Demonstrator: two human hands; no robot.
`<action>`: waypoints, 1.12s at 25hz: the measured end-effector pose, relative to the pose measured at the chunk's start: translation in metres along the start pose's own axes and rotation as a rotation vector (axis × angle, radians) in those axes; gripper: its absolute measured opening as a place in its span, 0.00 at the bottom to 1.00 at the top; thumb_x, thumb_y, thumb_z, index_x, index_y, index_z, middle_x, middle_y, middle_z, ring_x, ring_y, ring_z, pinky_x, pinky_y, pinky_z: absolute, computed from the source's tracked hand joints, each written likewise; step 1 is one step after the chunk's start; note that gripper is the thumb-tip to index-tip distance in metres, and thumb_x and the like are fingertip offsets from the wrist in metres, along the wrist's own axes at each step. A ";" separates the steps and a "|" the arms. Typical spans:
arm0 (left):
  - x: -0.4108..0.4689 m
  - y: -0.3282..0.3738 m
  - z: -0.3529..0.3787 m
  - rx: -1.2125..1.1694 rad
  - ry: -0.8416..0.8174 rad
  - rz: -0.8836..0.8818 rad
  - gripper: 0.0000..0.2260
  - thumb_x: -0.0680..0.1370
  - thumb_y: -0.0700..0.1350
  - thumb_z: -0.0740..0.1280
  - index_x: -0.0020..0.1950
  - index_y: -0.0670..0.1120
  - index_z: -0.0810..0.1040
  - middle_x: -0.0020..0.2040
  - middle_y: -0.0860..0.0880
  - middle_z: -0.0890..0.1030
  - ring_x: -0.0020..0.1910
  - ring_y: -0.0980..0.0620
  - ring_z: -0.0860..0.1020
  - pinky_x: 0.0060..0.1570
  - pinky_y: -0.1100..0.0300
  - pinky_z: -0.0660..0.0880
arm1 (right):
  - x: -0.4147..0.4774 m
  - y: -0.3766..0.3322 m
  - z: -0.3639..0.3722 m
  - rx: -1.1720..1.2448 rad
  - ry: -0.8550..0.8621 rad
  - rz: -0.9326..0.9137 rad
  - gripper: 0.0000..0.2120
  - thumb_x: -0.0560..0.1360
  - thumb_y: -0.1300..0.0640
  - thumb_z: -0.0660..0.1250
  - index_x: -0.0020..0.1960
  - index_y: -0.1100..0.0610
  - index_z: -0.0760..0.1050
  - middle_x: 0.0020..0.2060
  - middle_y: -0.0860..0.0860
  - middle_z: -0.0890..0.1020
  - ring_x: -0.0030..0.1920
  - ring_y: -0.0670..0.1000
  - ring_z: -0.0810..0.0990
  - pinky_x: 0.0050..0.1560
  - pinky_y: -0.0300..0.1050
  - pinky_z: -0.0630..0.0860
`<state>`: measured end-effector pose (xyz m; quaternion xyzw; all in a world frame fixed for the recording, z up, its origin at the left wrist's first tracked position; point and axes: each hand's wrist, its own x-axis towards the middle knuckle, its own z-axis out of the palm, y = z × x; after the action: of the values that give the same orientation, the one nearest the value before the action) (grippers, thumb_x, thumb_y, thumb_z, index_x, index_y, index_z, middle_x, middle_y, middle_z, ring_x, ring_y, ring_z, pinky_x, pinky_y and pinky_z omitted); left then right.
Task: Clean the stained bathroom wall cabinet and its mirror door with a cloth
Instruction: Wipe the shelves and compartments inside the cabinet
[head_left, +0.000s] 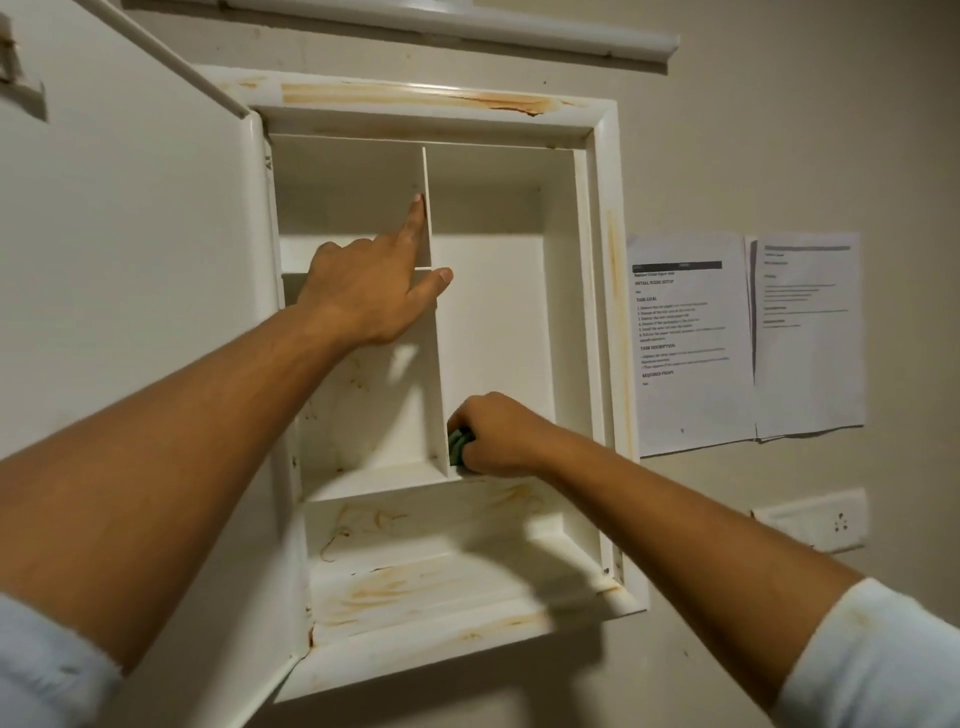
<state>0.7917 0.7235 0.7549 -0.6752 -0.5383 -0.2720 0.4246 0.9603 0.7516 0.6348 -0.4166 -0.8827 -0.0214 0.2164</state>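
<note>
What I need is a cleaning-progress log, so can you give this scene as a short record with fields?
cabinet: white, wall-mounted, open
door: swung open to the left
left hand: index finger on the vertical divider, upper left compartment
right hand: grips the green cloth low in the tall right compartment, beside the divider
stains: orange-brown on the top frame, bottom shelf and lower left compartment
nearby wall: two printed sheets and a socket, right of the cabinet

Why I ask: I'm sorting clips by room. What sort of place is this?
Probably a bathroom: a stained white wall cabinet with its door swung open, and a wall socket beside it.
</note>
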 end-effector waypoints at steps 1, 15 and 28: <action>-0.001 0.000 -0.002 -0.007 -0.018 -0.005 0.36 0.83 0.66 0.49 0.84 0.52 0.40 0.72 0.41 0.75 0.64 0.37 0.78 0.60 0.37 0.74 | -0.004 0.006 -0.003 -0.025 -0.010 0.015 0.08 0.72 0.64 0.69 0.49 0.55 0.83 0.42 0.52 0.83 0.45 0.53 0.81 0.43 0.46 0.77; -0.001 0.000 -0.003 -0.020 -0.026 0.007 0.36 0.82 0.68 0.49 0.83 0.53 0.38 0.77 0.44 0.71 0.67 0.36 0.77 0.62 0.34 0.75 | -0.004 0.033 -0.027 -0.236 -0.031 0.076 0.10 0.77 0.55 0.66 0.57 0.53 0.80 0.45 0.48 0.81 0.46 0.51 0.80 0.47 0.48 0.79; 0.001 0.000 0.001 -0.001 -0.024 0.014 0.36 0.83 0.66 0.49 0.83 0.52 0.38 0.74 0.45 0.74 0.66 0.38 0.77 0.61 0.36 0.73 | 0.004 0.016 -0.010 -0.594 0.104 -0.031 0.03 0.77 0.61 0.65 0.46 0.57 0.76 0.34 0.51 0.75 0.33 0.53 0.75 0.35 0.46 0.72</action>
<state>0.7915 0.7242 0.7552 -0.6825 -0.5386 -0.2610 0.4195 0.9735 0.7630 0.6428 -0.4464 -0.8318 -0.3033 0.1299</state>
